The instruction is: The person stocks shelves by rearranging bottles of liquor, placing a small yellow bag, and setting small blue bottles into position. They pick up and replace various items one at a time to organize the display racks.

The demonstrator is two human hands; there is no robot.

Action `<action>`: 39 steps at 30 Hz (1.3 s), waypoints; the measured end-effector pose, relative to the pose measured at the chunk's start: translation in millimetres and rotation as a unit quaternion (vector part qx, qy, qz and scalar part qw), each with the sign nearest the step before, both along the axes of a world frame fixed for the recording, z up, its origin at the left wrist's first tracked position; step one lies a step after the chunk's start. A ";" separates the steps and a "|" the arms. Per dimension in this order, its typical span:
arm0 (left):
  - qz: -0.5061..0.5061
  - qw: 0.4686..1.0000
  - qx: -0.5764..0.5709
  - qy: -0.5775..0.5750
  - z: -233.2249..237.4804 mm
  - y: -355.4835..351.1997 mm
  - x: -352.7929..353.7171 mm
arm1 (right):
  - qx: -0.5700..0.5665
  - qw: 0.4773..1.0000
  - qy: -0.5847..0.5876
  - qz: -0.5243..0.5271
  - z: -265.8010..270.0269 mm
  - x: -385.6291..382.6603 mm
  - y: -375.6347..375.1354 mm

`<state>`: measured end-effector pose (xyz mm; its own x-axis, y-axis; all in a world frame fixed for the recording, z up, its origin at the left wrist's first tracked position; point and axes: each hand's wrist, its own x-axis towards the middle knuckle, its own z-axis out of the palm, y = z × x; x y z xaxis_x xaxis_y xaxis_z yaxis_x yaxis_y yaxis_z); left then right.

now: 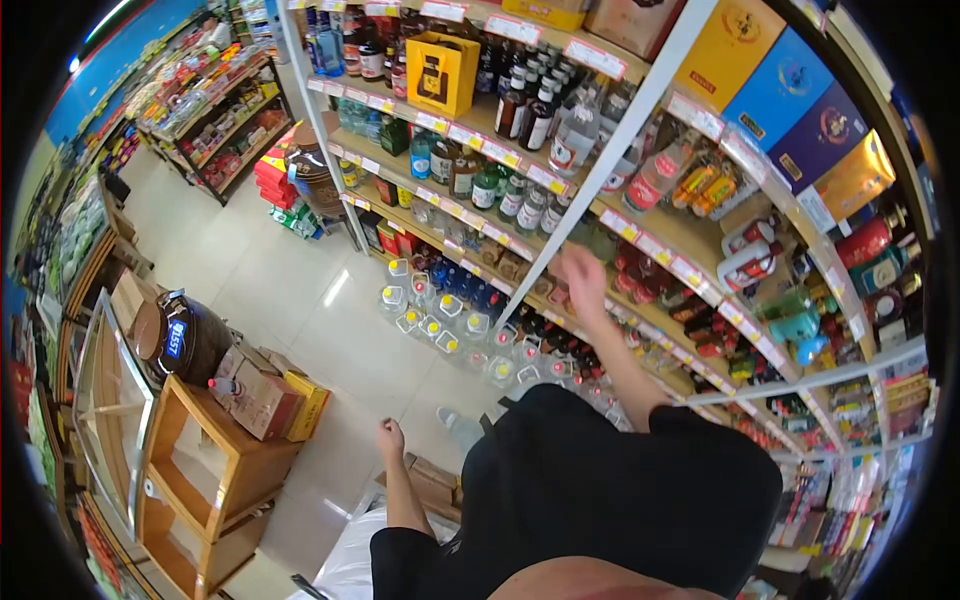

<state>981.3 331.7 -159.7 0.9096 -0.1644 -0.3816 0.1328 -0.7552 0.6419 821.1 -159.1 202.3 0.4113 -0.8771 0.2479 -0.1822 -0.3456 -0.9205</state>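
My right hand [580, 277] is raised at the shelf rack, in front of the lower shelves beside a white upright post [600, 175]. It is slightly blurred, its fingers look stretched out, and no object shows in it. Behind it are small bottles and jars [640, 275] on a shelf. My left hand [391, 437] hangs low over the tiled floor, fingers curled in, with nothing visible in it. Clear plastic jugs with yellow and red caps [432, 326] stand on the floor along the foot of the rack.
Shelves of glass bottles [485, 185] and gift boxes [795, 75] rise ahead and to the right. On the left, a wooden stand [225, 450], a carton [258, 392] and a brown jar [195, 340] border the aisle. A goods rack [225, 125] and another person [215, 33] are farther back.
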 end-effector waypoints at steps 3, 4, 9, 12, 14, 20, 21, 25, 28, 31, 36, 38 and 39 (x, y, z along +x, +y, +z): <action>0.018 1.000 0.001 0.009 46.3 8.0 20.2 | -0.049 0.988 -0.139 0.044 100.1 73.6 -19.0; 0.022 1.000 -0.007 -0.013 29.4 16.1 21.3 | -0.070 0.980 -0.179 0.050 115.8 89.6 -32.0; -0.104 0.980 0.145 0.093 -71.8 88.3 -35.2 | -0.101 0.951 -0.290 -0.020 180.6 144.9 -59.5; -0.258 0.951 0.111 0.132 -53.1 106.7 -93.7 | -0.144 0.961 -0.220 -0.088 181.0 154.3 -74.0; -0.277 0.944 0.079 0.162 -22.2 100.6 -96.7 | -0.173 0.959 -0.179 -0.137 184.2 164.4 -83.3; -0.136 0.974 0.052 0.172 30.0 64.4 -7.5 | -0.226 0.902 -0.310 -0.198 189.2 187.9 -123.5; -0.114 0.979 0.044 0.165 37.6 57.9 9.1 | -0.223 0.903 -0.305 -0.204 187.4 189.5 -132.5; -0.035 0.991 0.024 0.128 73.9 28.7 65.5 | -0.201 0.909 -0.273 -0.244 186.8 189.5 -146.5; 0.007 0.995 0.042 0.091 103.4 -3.9 109.5 | -0.179 0.912 -0.287 -0.233 184.2 188.8 -159.6; -0.015 0.978 -0.101 0.180 21.9 34.6 211.8 | -0.152 0.929 -0.253 -0.223 202.5 182.0 -141.7; -0.052 0.993 -0.049 0.093 54.6 -40.1 297.0 | -0.124 0.944 -0.201 -0.231 214.1 195.4 -112.1; -0.076 0.984 -0.088 0.134 48.6 -59.8 315.0 | -0.122 0.944 -0.199 -0.231 212.7 200.3 -97.8; -0.089 0.978 -0.109 0.154 42.4 -66.8 323.0 | -0.131 0.943 -0.202 -0.228 206.9 203.5 -94.2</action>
